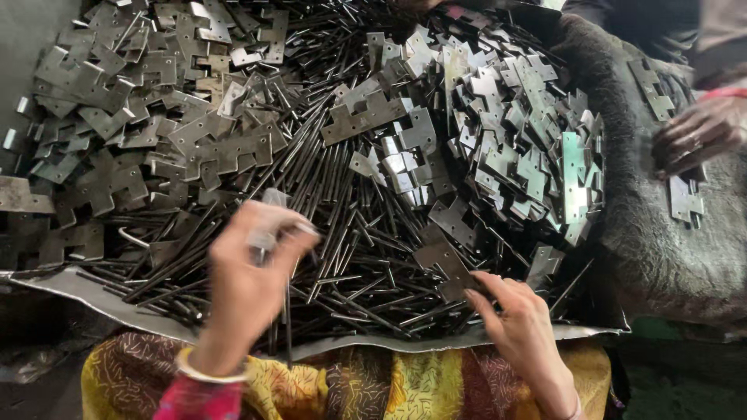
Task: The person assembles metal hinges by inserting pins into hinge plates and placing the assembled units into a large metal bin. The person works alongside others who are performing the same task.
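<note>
Two hands over near edge of metal sheet [93, 292] heaped with parts. Left hand [247, 276] closed, pinching thin steel pin [287, 323]; pin hangs upright, long axis vertical, tip toward lap. Right hand [520, 319] half open, fingertips resting on flat hinge leaf [445, 260] just up-left of it, among loose pins [342, 233]. Hinge leaf nearer right hand. Another person's hand [696, 134] at right edge, apart.

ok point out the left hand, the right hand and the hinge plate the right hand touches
left hand [247, 280], head view, back of the hand
right hand [520, 323], head view, back of the hand
hinge plate [442, 260], head view, flat face
</note>
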